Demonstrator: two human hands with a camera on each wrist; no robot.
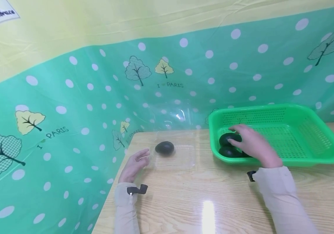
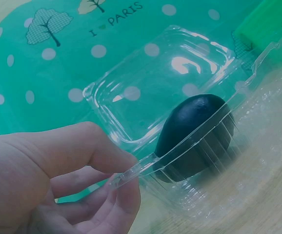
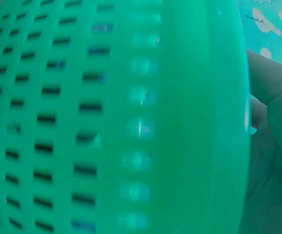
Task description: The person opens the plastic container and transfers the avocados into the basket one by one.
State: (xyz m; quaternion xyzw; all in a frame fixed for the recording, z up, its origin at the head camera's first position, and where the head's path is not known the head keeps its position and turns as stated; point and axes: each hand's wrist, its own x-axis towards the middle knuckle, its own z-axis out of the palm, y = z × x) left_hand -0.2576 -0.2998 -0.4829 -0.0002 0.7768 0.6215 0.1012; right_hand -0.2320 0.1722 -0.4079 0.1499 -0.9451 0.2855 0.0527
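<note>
A clear plastic clamshell box (image 1: 188, 157) stands on the table with its lid (image 2: 131, 92) raised against the backdrop. Inside, toward its left side, lies one dark avocado (image 1: 165, 148). My left hand (image 1: 135, 165) pinches the rim at the box's left corner between thumb and fingers, as the left wrist view shows. Over the left end of a green basket (image 1: 301, 143), my right hand (image 1: 253, 144) has its thumb and fingers about another dark avocado (image 1: 226, 139). More avocados (image 1: 228, 151) lie just below that one, partly hidden by the hand. The basket wall blocks most of the right wrist view.
The wooden table (image 1: 178, 201) runs toward me, its left edge beside my left arm. Behind stands a green and yellow patterned cloth (image 1: 96, 81), which also hangs down on the left. The basket's raised rim surrounds the fruit.
</note>
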